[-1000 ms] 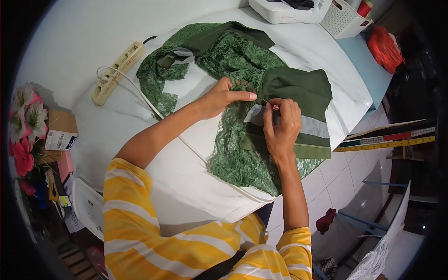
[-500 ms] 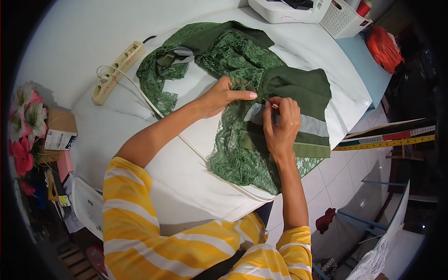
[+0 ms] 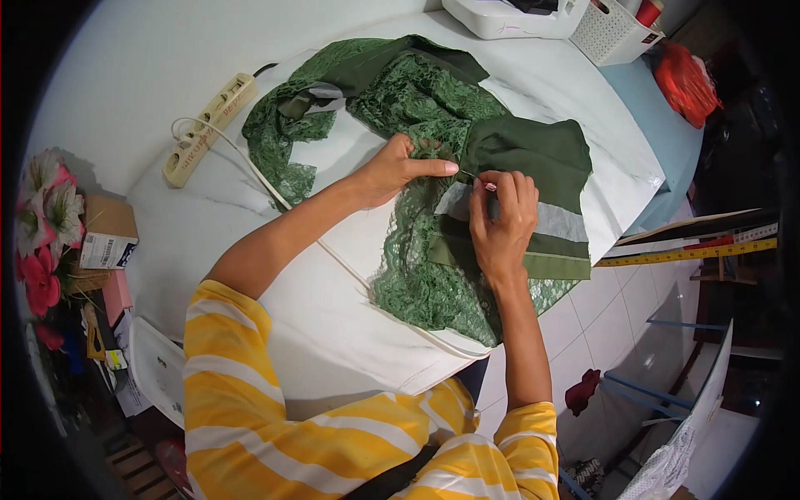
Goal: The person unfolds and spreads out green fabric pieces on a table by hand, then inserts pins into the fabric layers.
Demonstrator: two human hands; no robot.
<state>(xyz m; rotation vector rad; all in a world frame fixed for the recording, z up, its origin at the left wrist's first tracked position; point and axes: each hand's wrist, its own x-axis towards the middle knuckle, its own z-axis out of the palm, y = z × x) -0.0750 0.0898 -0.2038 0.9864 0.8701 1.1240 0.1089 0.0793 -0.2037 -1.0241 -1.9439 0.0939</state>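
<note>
the left hand [image 3: 390,172] has a narrow grip on the green lace cloth [image 3: 429,92], with its thumb on top, near the middle of the cloth. the right hand [image 3: 504,218] pinches a small thin tool [image 3: 490,187] with a pink part, and its thin tip points at the left thumb. the green cloth lies on the white tabletop [image 3: 317,275]. its lace part spreads around the left hand, and its smooth dark green part [image 3: 533,146] lies beside the right hand, with a gray strip [image 3: 562,223] across it. a white cord [image 3: 342,265] runs under the left arm. the power strip [image 3: 210,129] is near the lace, and 1 white basket [image 3: 615,35] is at the far edge.
</note>
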